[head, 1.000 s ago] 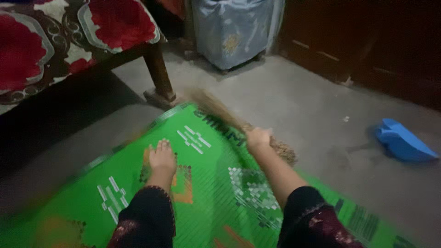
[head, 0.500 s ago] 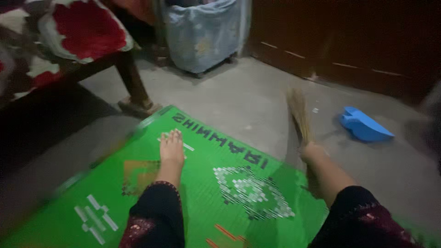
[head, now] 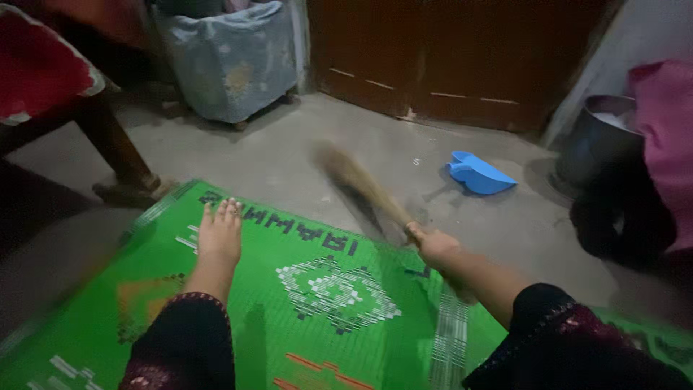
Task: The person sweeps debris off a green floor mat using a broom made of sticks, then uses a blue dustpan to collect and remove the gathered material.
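Observation:
My left hand lies flat, fingers together, on a green woven mat spread over the grey floor. My right hand grips the handle end of a straw broom at the mat's far edge. The broom's bristles are blurred and point away to the upper left over the bare concrete. A blue dustpan rests on the floor beyond the broom, to the right. Both my sleeves are dark with a red pattern.
A bed leg and red patterned bedding stand at the left. A blue cloth-covered box sits at the back, beside a dark wooden door. A metal pot and pink cloth are at the right.
The view has swung right. The broom has swept from upright near the dustpan back toward the left across the floor, my right hand still gripping it. My left hand stays pressed on the mat.

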